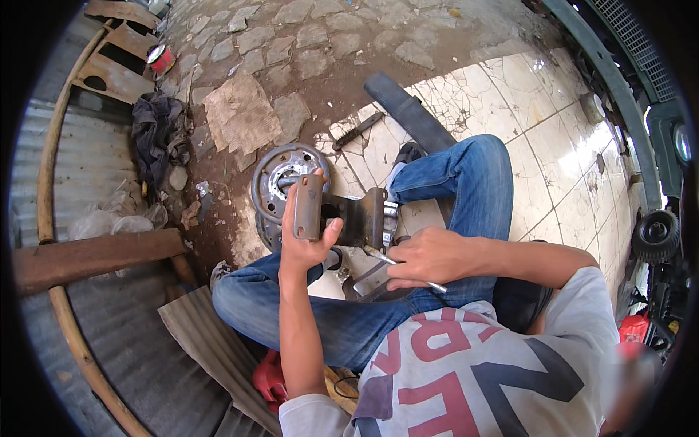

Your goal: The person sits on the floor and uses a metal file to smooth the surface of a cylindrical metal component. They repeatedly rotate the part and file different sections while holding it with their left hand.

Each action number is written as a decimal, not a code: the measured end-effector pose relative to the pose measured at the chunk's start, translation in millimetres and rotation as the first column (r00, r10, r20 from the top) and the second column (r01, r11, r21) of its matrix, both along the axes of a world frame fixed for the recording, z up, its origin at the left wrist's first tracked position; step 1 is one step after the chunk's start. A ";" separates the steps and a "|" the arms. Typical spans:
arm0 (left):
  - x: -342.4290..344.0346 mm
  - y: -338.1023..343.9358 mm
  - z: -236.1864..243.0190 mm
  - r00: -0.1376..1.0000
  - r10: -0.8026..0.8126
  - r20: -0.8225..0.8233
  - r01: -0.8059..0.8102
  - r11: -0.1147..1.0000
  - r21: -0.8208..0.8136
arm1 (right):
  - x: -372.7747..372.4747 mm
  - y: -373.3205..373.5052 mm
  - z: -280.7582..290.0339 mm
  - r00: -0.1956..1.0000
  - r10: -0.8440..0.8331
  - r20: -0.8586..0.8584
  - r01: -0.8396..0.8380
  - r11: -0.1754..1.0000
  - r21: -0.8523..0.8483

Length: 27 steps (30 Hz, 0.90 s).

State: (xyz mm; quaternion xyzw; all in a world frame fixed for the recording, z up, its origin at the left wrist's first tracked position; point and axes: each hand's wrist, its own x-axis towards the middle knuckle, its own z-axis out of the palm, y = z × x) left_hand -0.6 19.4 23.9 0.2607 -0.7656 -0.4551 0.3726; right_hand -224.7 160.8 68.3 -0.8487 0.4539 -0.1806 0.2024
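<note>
My left hand [302, 253] is closed around a brown steel bracket [310, 206] with slotted end plates and a dark middle. It is held up above my lap, fingers behind the near plate and thumb in front. Between the fingers of my right hand [431, 255] is a thin silvery rod-like tool [381, 256], its tan tip pointing at the bracket's lower right plate. Whether the tip touches the plate I cannot tell. Beyond the bracket lies a round steel wheel rim [263, 191], partly covered by my left hand.
A wire brush [358, 131] and a dark tube [409, 113] lie on the cracked tiles [535, 156]. Flattened cardboard [242, 113] rests on the dirt. Corrugated metal and a wooden beam [102, 258] stand at left. A vehicle part [664, 146] and small tyre [656, 232] are at right.
</note>
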 end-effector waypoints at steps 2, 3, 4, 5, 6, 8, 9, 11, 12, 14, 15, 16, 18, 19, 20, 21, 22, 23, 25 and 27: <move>1.0 4.2 -0.1 1.000 0.020 0.007 -0.020 0.999 0.048 | -29.2 -22.3 -4.8 0.987 -0.160 -0.015 0.159 0.985 -0.072; -0.4 1.7 2.8 0.999 0.029 0.021 -0.030 0.997 0.071 | -34.6 -28.7 -4.3 0.971 -0.239 -0.022 0.235 0.965 -0.113; -0.6 0.0 4.0 0.999 0.037 0.035 -0.041 0.995 0.093 | -34.4 -28.1 -0.9 0.956 -0.291 0.041 0.293 0.953 -0.076; 0.8 -0.5 3.1 0.999 0.036 0.032 -0.039 0.995 0.095 | -33.8 -26.9 5.4 0.934 -0.342 0.102 0.347 0.937 -0.034; 1.0 -1.6 3.4 0.999 0.032 0.030 -0.035 0.995 0.095 | -33.0 -26.3 9.9 0.905 -0.395 0.161 0.398 0.917 0.010; 4.5 -2.5 -0.2 1.000 0.024 0.010 -0.025 0.993 0.111 | -8.5 -14.5 10.4 0.902 -0.367 0.226 0.344 0.929 0.137; 5.8 -2.2 -3.5 1.000 0.025 -0.008 -0.024 0.992 0.123 | 0.4 -11.6 9.9 0.898 -0.355 0.260 0.311 0.930 0.196; 6.4 -2.4 -6.6 0.999 0.027 -0.036 -0.022 0.990 0.139 | 3.6 -15.7 0.0 0.899 -0.366 0.241 0.313 0.921 0.233; 4.8 -2.9 -5.3 0.999 0.032 -0.044 -0.025 0.989 0.143 | 4.8 -23.0 -6.1 0.885 -0.367 0.286 0.332 0.929 0.162; 3.1 -0.3 -2.0 0.998 0.047 -0.050 -0.039 0.988 0.152 | 7.6 -30.5 -6.9 0.858 -0.388 0.337 0.369 0.922 0.120; 2.7 0.4 -2.7 0.997 0.048 -0.053 -0.040 0.987 0.153 | 11.6 -32.6 -8.5 0.859 -0.400 0.319 0.393 0.915 0.090; 2.4 0.9 -4.0 0.997 0.049 -0.055 -0.040 0.987 0.154 | 16.8 -34.4 -11.5 0.859 -0.414 0.302 0.416 0.907 0.058; 1.7 1.2 -6.0 0.997 0.045 -0.055 -0.037 0.989 0.141 | 29.2 -32.1 -11.0 0.888 -0.401 0.224 0.412 0.911 -0.002; 1.8 0.8 -5.7 0.998 0.042 -0.048 -0.035 0.991 0.126 | 40.2 -24.9 -6.9 0.913 -0.372 0.165 0.382 0.924 -0.029; 1.8 0.3 -5.5 0.998 0.038 -0.041 -0.034 0.993 0.112 | 47.0 -19.8 -2.9 0.933 -0.343 0.106 0.350 0.935 -0.053; 3.0 0.3 -6.9 0.998 0.040 -0.054 -0.033 0.993 0.111 | 49.0 -15.9 -0.6 0.946 -0.292 0.139 0.298 0.954 -0.028; 3.4 -0.1 -8.6 0.997 0.041 -0.067 -0.034 0.993 0.111 | 48.3 -11.0 2.1 0.955 -0.240 0.174 0.245 0.970 -0.004; 3.9 -0.1 -9.8 0.996 0.043 -0.080 -0.034 0.993 0.111 | 47.0 -7.5 5.4 0.960 -0.189 0.209 0.189 0.982 0.018; 2.5 -0.2 -6.7 0.997 0.038 -0.070 -0.026 0.987 0.162 | 34.5 -22.1 7.6 0.908 -0.289 0.305 0.318 0.947 -0.051; 1.7 -3.8 -5.1 0.997 0.046 -0.064 -0.036 0.988 0.153 | 28.4 -36.5 -2.2 0.817 -0.452 0.359 0.501 0.864 -0.053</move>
